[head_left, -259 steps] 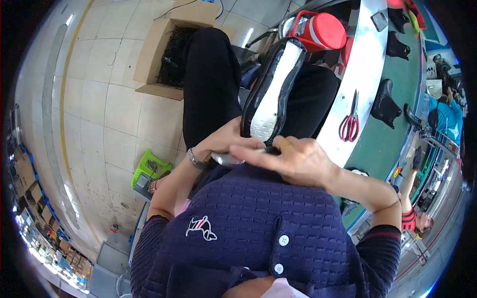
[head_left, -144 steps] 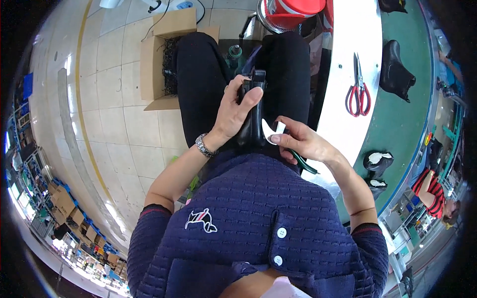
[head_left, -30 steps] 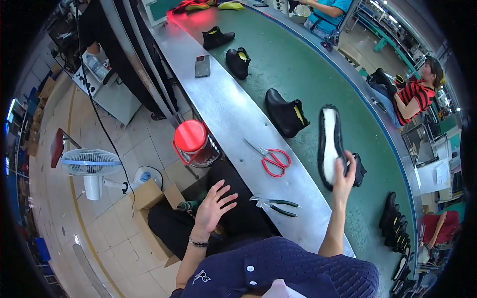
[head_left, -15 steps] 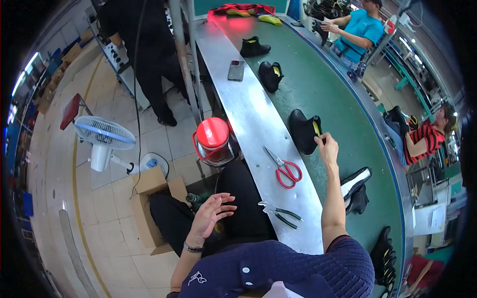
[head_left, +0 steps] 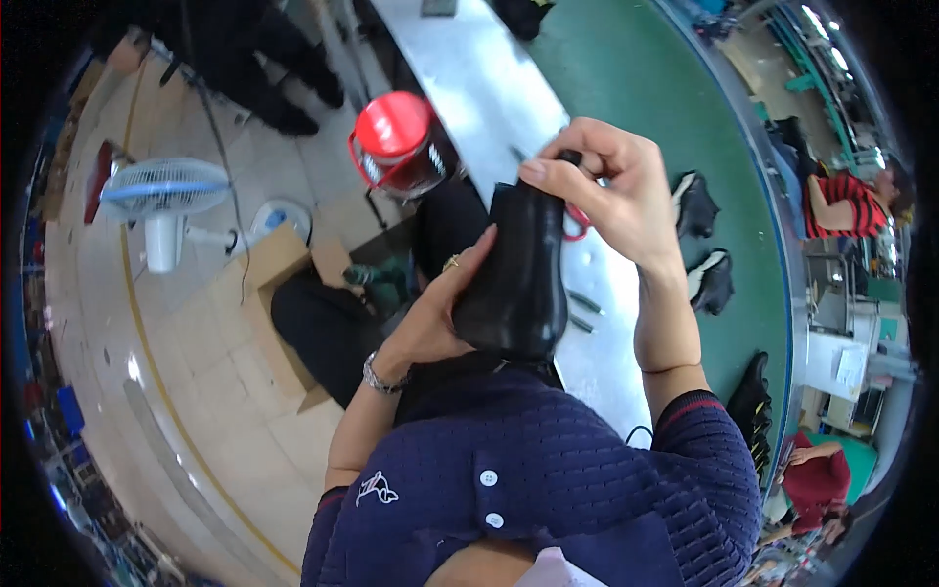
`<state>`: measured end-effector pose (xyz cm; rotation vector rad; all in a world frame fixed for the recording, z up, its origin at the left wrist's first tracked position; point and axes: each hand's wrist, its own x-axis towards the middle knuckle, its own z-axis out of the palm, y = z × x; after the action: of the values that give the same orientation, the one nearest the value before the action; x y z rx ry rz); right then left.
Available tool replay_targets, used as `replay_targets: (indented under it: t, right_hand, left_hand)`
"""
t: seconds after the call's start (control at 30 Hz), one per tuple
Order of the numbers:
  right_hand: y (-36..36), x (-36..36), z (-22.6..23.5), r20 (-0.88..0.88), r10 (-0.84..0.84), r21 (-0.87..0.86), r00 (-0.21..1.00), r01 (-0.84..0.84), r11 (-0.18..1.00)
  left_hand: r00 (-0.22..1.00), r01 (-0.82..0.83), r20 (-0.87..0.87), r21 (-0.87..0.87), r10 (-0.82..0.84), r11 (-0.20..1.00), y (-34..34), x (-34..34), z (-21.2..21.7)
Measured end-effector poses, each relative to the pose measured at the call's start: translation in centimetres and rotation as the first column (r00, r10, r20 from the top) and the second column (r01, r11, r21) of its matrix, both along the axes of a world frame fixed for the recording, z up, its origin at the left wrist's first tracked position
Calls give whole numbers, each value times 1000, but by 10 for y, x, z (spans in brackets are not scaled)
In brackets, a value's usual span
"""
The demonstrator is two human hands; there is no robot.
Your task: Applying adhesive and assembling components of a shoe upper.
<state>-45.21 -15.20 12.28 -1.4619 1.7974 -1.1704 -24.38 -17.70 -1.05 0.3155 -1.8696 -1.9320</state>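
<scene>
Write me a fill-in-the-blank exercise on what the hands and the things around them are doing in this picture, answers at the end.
1. Both hands hold a glossy ____ shoe upper above the lap.
2. The right hand grips the upper at its top, while the left hand steadies it from the ____ side.
3. The jar with the round ____ lid stands beside the grey metal bench.
4. The white electric fan stands on the tiled ____.

Missing words: black; left; red; floor
</scene>
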Motion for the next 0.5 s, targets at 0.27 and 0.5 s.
replay_targets:
  t: [0.27,0.5]
  right_hand:
    - [-23,33,-80,323,90,11,942,-98,995]
    - [101,-21,-190,-528,244,598,813,151,787]
  left_hand:
    - [946,-325,111,333,305,885,30,87,-66]
    - [817,-531,292,45,498,846,30,145,-54]
